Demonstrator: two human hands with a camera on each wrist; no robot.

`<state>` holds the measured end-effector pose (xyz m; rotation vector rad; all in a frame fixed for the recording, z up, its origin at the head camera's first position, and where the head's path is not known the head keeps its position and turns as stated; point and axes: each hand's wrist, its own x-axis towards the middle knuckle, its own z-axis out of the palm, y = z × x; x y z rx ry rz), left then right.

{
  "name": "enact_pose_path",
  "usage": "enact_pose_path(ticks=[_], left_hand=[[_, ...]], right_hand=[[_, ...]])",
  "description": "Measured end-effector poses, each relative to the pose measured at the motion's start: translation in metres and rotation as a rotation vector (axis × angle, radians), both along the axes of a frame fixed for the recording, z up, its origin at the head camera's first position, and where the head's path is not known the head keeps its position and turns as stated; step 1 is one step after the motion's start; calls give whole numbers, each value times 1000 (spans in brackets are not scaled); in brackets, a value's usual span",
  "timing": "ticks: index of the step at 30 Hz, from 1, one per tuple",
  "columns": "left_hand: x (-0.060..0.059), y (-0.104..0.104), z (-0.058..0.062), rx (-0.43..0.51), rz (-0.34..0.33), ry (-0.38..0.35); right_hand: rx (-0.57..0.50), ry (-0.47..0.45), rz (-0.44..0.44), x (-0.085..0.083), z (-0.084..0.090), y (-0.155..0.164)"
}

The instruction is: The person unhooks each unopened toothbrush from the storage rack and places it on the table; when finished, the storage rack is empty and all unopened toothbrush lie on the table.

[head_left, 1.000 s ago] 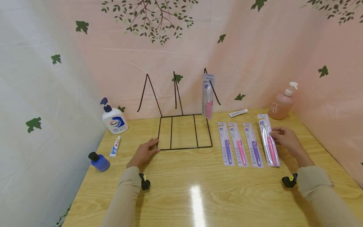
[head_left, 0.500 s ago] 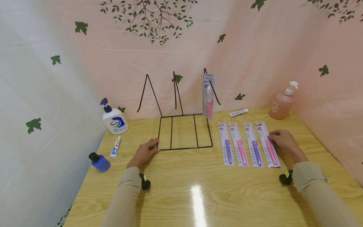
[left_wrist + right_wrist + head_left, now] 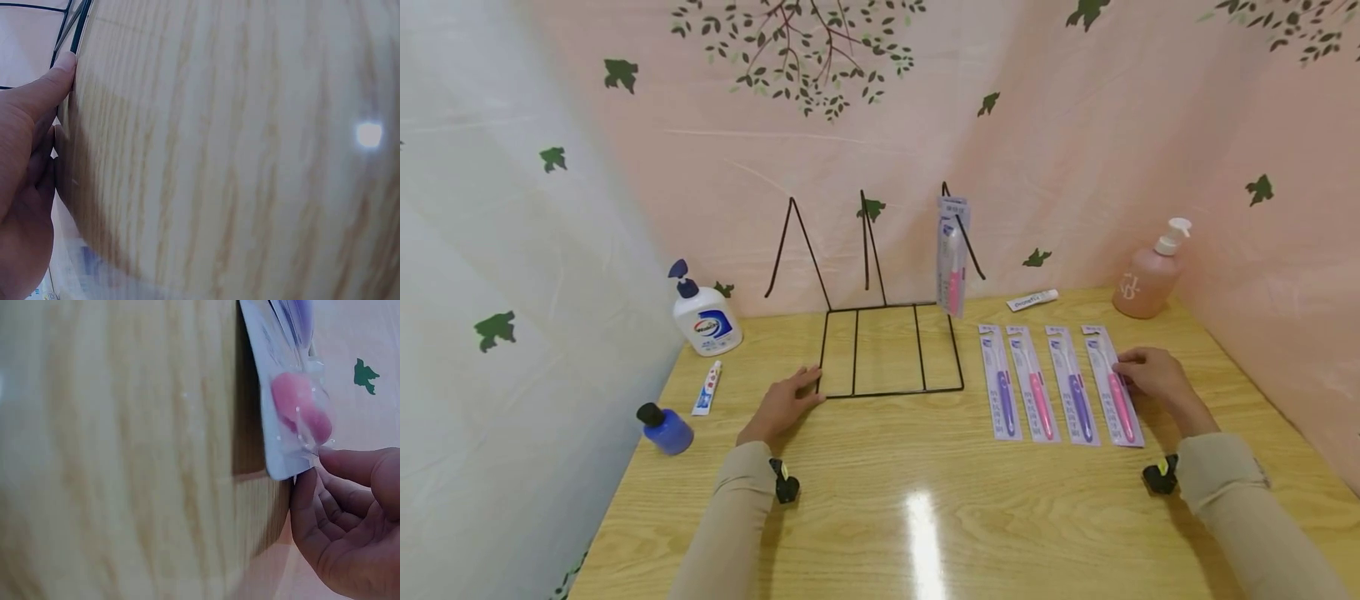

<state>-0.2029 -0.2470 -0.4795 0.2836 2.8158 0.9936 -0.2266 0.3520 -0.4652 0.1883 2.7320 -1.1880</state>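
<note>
A creased pale pink fabric backdrop (image 3: 1075, 167), printed with green birds (image 3: 1259, 190) and 2 leafy branches (image 3: 831, 50), hangs behind the glossy yellow wood-grain counter (image 3: 1000, 517). Whitish fabric (image 3: 460, 233) covers the left side. 1 bright white light streak (image 3: 925, 537) reflects off the counter's near part.

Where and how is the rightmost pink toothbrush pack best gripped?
The pink pack is probably best pinched at its right long edge, coming from the right: it is flat and thin-edged, and the purple pack lies close on its left. The right hand pinches that edge.
</note>
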Motion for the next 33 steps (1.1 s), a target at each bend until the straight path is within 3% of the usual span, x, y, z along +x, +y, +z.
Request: enact_pose_path(ticks=[4,14,19,26,33], left_hand=[[0,0,0,4,-6,14],[-1,0,-3,9,-9,12],[0,1,-2,10,-2,4],[1,0,-2,1,-1,-1],[0,1,0,-6,-2,19]], right_hand=[[18,-18,-22,2,-1,1],[63,74,-13,4,8,0],[67,191,-11,-1,29,-19],[-1,464,29,-17,56,-65],[-122,594,64,-36,76,-122]])
